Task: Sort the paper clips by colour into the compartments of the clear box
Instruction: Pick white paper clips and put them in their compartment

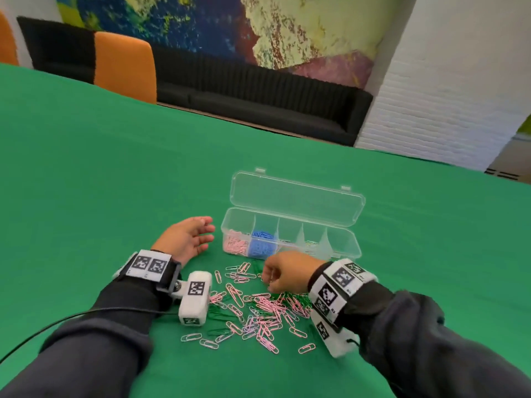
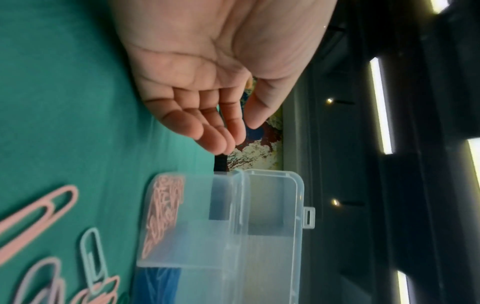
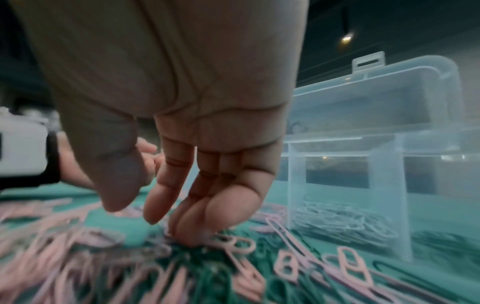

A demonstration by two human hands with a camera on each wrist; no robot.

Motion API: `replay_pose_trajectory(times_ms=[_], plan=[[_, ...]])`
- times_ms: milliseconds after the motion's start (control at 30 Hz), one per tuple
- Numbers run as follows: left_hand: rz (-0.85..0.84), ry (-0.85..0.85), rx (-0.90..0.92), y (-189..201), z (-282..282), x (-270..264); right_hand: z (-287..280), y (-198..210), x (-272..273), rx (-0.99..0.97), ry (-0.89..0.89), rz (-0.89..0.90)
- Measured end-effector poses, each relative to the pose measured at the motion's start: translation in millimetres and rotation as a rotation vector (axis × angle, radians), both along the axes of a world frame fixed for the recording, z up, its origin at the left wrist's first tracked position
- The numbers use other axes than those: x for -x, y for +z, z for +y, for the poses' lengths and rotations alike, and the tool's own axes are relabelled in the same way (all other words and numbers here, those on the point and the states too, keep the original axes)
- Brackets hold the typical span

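Observation:
The clear box (image 1: 346,245) stands with its lid up on the green table. Pink clips (image 1: 237,244) fill its leftmost compartment and blue clips (image 1: 262,245) the one beside it. The right wrist view shows white clips (image 3: 342,223) and green clips (image 3: 436,240) in further compartments. A loose pile of pink, white and green paper clips (image 1: 258,308) lies in front of the box. My right hand (image 1: 275,278) reaches down into the pile; its fingertips (image 3: 192,236) touch clips, the thumb stands apart and nothing is pinched. My left hand (image 1: 201,234) rests left of the box, palm open and bare.
The green cloth (image 1: 115,168) stretches far to the left and behind the box. A black cable (image 1: 57,323) trails from my left wrist along the table. An orange chair (image 1: 126,67) and a black sofa (image 1: 258,93) stand beyond the far edge.

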State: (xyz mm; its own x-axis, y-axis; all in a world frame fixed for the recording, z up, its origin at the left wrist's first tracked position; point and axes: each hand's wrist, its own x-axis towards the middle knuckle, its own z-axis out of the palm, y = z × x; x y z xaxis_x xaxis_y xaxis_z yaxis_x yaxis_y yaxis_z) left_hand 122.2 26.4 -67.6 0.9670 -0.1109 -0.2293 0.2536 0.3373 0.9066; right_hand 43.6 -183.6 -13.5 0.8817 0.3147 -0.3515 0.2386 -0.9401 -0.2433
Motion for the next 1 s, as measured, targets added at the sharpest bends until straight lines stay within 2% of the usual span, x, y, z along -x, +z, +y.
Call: replay_pose_trajectory(times_ms=[133, 233, 300, 433, 633, 867, 1000], plan=[[0.071, 0.027, 0.165, -5, 4, -3, -7, -5, 7, 0.183, 0.014, 0.038], [0.060, 0.014, 0.166, -5, 0, -1, -16, 1, 12, 0.310, 0.019, 0.036], [0.045, -0.013, 0.138, -4, -2, 0, -17, 5, 14, 0.282, -0.004, -0.001], [0.015, -0.038, 0.076, -3, -5, 2, -1, 0, 16, 0.051, -0.070, 0.010], [-0.008, -0.063, -0.019, 2, -8, 6, 13, -12, 13, 0.086, -0.054, 0.049], [-0.003, -0.087, -0.035, 5, -10, 9, -20, 2, 21, -0.319, -0.373, 0.070], [-0.003, -0.090, -0.030, 4, -10, 9, -33, 2, 32, -0.698, -0.570, 0.066]])
